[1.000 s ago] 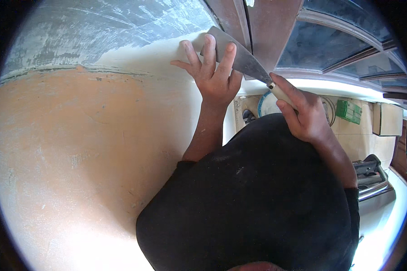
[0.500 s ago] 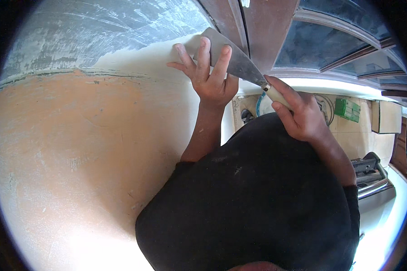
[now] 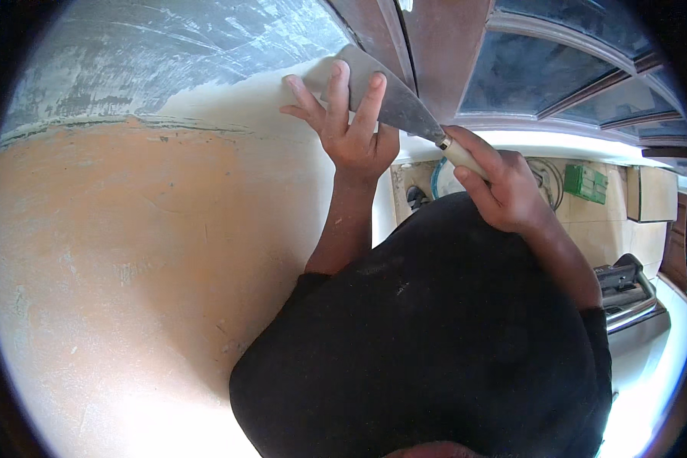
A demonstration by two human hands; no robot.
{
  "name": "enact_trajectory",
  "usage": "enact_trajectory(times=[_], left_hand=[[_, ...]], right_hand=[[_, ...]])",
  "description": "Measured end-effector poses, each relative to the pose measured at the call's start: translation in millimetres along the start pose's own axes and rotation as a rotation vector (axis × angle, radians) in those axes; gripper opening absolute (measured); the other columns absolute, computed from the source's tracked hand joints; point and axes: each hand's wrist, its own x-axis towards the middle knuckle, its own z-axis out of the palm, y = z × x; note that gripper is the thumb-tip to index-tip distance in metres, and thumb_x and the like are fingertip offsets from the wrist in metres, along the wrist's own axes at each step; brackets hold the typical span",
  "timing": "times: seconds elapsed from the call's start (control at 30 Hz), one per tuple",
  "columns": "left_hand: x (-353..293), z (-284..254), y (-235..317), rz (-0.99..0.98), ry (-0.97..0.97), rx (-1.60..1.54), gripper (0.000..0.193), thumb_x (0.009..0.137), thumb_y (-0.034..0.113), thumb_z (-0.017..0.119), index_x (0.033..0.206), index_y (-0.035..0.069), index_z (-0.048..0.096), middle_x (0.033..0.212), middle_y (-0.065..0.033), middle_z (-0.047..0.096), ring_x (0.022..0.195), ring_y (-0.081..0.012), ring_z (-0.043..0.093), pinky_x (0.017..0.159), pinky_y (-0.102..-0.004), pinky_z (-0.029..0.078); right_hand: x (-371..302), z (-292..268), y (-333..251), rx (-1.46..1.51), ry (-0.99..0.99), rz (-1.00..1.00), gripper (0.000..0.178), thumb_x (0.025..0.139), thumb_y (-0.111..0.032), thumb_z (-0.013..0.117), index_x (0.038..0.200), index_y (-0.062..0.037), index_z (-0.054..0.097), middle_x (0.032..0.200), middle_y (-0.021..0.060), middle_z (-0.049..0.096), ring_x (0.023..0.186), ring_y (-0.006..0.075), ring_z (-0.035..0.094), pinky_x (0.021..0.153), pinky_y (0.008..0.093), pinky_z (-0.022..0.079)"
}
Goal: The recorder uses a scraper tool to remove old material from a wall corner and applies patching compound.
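Observation:
My right hand (image 3: 507, 191) is closed round the pale handle of a putty knife (image 3: 408, 107), index finger along the handle. The wide grey blade slants up to the left, lying against the wall (image 3: 130, 221) beside a brown wooden frame (image 3: 450, 53). Fingers spread, my left hand (image 3: 351, 137) rests its fingertips on the blade and grips nothing. Around the blade's end, a strip of smooth white putty (image 3: 237, 99) covers the wall between a scratched grey area above and bare orange-beige plaster below.
Dark glass panes (image 3: 542, 76) sit in the brown frame at the upper right. Down on the tiled floor are a round bucket (image 3: 446, 179) with a blue rim, a green crate (image 3: 585, 184), a coiled cable (image 3: 551, 179) and a pale box (image 3: 653, 195). A dark metal-railed object (image 3: 626, 290) stands at the right.
Both hands and the putty knife appear very slightly further left, along with a small shift of the view. The grip stays the same.

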Motion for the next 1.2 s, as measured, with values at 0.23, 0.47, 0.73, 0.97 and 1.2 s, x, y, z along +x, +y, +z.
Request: enact_trajectory(times=[0.23,0.47,0.73,0.97,1.2], left_hand=[[-0.8,-4.0,-1.6,0.023,0.01,0.01,0.043,0.08,0.012,0.058,0.122,0.008,0.065,0.147,-0.0215,0.047,0.143,-0.0602,0.01,0.111,-0.0721,0.008],[4.2,-4.2,1.5,0.01,-0.015,-0.001,0.042,0.08,0.011,0.059,0.121,0.007,0.066,0.146,-0.0215,0.048,0.143,-0.0599,0.01,0.111,-0.0719,0.008],[7.8,-4.8,1.8,0.024,0.013,-0.044,0.045,0.078,0.009,0.058,0.122,0.006,0.065,0.147,-0.0245,0.045,0.143,-0.0588,0.012,0.111,-0.0715,0.007],[14.1,-4.5,5.0,0.018,0.018,-0.039,0.047,0.076,0.007,0.056,0.122,0.004,0.065,0.148,-0.0267,0.043,0.142,-0.0595,0.014,0.112,-0.0713,0.007],[22.9,-8.1,6.5,-0.01,0.011,-0.057,0.05,0.074,0.006,0.054,0.123,0.005,0.065,0.148,-0.0275,0.042,0.141,-0.0627,0.012,0.11,-0.073,0.005]], right_hand=[[-0.9,2.0,-2.4,0.017,0.031,-0.032,0.048,0.094,-0.018,0.06,0.141,-0.0109,0.049,0.086,0.0213,0.069,0.076,0.0378,0.069,0.069,0.0425,0.055],[-0.2,-1.6,0.1,0.073,0.028,-0.009,0.047,0.094,-0.017,0.06,0.139,-0.011,0.051,0.088,0.0216,0.07,0.079,0.0371,0.07,0.07,0.0413,0.055],[0.7,-2.2,-1.9,0.07,0.068,-0.046,0.046,0.094,-0.017,0.061,0.138,-0.0121,0.053,0.093,0.0219,0.07,0.083,0.0369,0.07,0.072,0.0402,0.056],[2.8,-3.9,-2.5,0.067,0.075,-0.039,0.046,0.093,-0.016,0.062,0.138,-0.0115,0.053,0.095,0.0211,0.071,0.082,0.0361,0.071,0.073,0.0383,0.056],[6.9,-3.9,-3.4,0.093,0.083,-0.065,0.045,0.094,-0.016,0.061,0.138,-0.0112,0.052,0.094,0.0213,0.07,0.083,0.0343,0.072,0.073,0.0373,0.056]])
